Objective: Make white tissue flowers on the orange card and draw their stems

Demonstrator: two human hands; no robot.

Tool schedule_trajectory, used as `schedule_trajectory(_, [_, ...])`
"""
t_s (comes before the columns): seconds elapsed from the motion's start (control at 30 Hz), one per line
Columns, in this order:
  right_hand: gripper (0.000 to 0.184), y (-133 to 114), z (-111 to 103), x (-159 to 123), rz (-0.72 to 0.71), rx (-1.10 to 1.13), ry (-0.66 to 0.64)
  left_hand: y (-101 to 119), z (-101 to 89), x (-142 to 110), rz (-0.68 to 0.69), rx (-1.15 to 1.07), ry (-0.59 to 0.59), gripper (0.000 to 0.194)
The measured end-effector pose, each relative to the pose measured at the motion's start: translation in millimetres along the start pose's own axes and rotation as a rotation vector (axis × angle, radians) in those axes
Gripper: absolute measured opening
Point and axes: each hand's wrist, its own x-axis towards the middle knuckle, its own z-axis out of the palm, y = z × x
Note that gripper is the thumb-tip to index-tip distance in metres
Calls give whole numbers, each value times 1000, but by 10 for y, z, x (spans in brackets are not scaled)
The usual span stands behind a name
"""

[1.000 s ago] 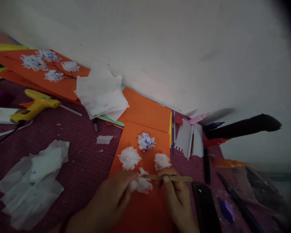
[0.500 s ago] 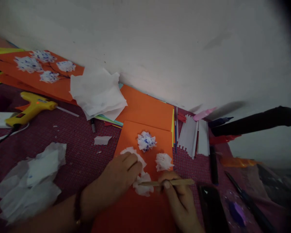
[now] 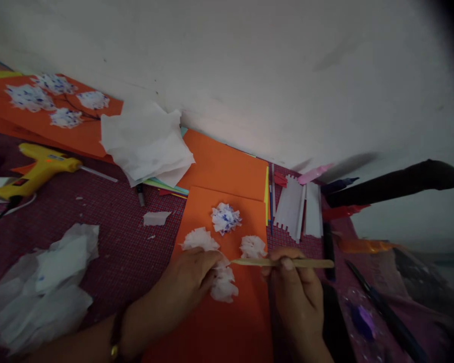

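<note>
My left hand (image 3: 181,287) rests on an orange paper sheet (image 3: 230,322), its fingers pinched on a white tissue flower (image 3: 224,282). My right hand (image 3: 297,297) grips a wooden stick (image 3: 283,262) held level, its tip pointing left at that flower. On the same sheet lie three more tissue flowers: a blue-speckled one (image 3: 225,218), a white one (image 3: 198,239) partly under my left fingers, and a white one (image 3: 252,246) near the stick.
A yellow glue gun (image 3: 38,170) lies at the left. White tissue stack (image 3: 146,143) and crumpled tissue (image 3: 41,282) sit on the red cloth. Another orange sheet with flowers (image 3: 49,101) lies far left. White paper strips (image 3: 298,209), markers and a dark phone (image 3: 336,322) lie at the right by the wall.
My right hand has slid right and up with the stick, its tip drawing off the flower. My left hand has shifted from the upper-left flower down onto the lower one.
</note>
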Motion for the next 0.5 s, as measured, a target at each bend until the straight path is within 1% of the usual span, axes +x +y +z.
schedule_trajectory(0.03, [17,-27,26,34,-14,-40,-42,3,14,-17,-9,-5,17,20])
schedule_trajectory(0.1, [20,-74,79,97,-40,-123,-168,5,41,-51,-19,-10,43,19])
schedule_trajectory(0.17, [23,-99,124,145,-69,-195,-285,-5,65,-75,-16,24,36,15])
schedule_trajectory(0.23, [24,-98,154,175,-98,-257,-360,-24,74,-84,4,91,16,13])
schedule_trajectory(0.33, [23,-67,176,196,-112,-326,-417,-31,42,-89,64,211,14,15])
schedule_trajectory(0.43, [24,-44,184,214,-92,-350,-429,59,-18,-143,162,343,56,20])
schedule_trajectory(0.47, [24,-46,186,223,-82,-355,-431,111,-25,-179,211,364,39,20])
schedule_trajectory(0.5, [24,-54,189,235,-74,-361,-436,167,-16,-222,262,368,-1,19])
